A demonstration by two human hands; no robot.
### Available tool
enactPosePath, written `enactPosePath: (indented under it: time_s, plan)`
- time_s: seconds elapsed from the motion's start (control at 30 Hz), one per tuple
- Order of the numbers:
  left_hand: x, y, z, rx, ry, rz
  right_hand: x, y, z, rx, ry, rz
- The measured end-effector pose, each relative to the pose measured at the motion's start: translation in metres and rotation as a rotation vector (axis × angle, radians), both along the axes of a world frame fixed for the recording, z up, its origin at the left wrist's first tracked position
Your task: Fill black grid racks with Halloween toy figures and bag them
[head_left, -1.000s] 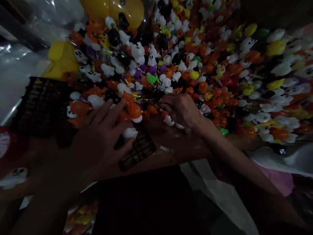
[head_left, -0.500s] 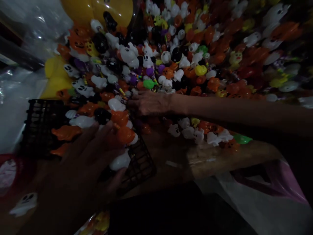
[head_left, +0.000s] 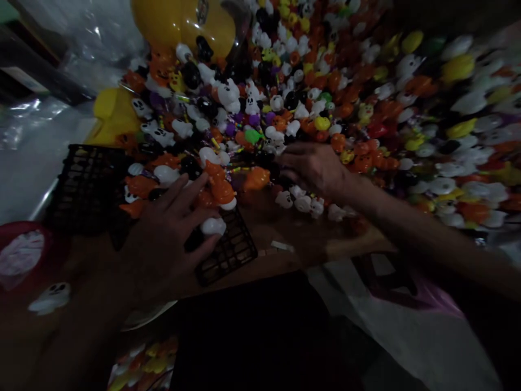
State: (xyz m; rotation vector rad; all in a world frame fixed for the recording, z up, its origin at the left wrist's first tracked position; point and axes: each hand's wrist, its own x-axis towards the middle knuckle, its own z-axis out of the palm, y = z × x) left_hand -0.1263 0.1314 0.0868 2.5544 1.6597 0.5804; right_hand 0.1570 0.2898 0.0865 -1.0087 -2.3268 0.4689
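My left hand [head_left: 173,225] lies with fingers spread over small toy figures on a black plastic grid rack [head_left: 230,250]. Under or beside those fingers are orange toy figures [head_left: 217,184] and a white toy figure [head_left: 214,226]. At the near edge of the toy heap, my right hand [head_left: 315,165] has its fingers curled in by dark toys; what they pinch, if anything, is too dark to tell. A blurred orange pumpkin-like toy [head_left: 256,178] is just left of its fingertips. Candy-filled tubes [head_left: 240,168] show near it.
A large heap of ghost and pumpkin toys [head_left: 301,70] covers the back and right. Another black grid [head_left: 83,187] stands left, near a red tub [head_left: 24,252] and a lone ghost toy [head_left: 51,298]. A yellow container [head_left: 183,27] is behind; a pink stool [head_left: 427,293] is lower right.
My right hand has moved right, away from the rack, and its fingers are now curled. An orange toy now shows left of it. My left hand stays over the rack; the view has shifted.
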Motion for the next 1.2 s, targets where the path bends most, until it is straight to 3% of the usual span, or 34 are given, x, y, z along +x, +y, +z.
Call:
enactPosePath:
  time_s: [0.2, 0.4, 0.47, 0.7, 0.97, 1.2]
  plan:
    - [0.002, -0.005, 0.001, 0.028, 0.044, 0.016, -0.009, -0.097, -0.046, -0.296, 0.286, -0.120]
    - [0.003, -0.007, 0.002, 0.018, 0.050, 0.027, -0.029, -0.113, -0.068, -0.690, 0.609, -0.114]
    - [0.003, -0.006, 0.003, 0.015, 0.059, 0.037, -0.036, -0.114, -0.069, -0.693, 0.630, -0.077]
    - [-0.001, -0.002, 0.002, 0.052, 0.084, -0.019, -0.063, -0.115, -0.084, -0.470, 0.584, 0.009]
    - [-0.007, -0.005, 0.003, 0.010, 0.034, -0.050, -0.076, -0.120, -0.093, -0.647, 0.742, -0.105]
    - [-0.010, -0.005, 0.001, -0.012, 0.005, -0.042, -0.076, -0.124, -0.091, -0.648, 0.734, -0.147]
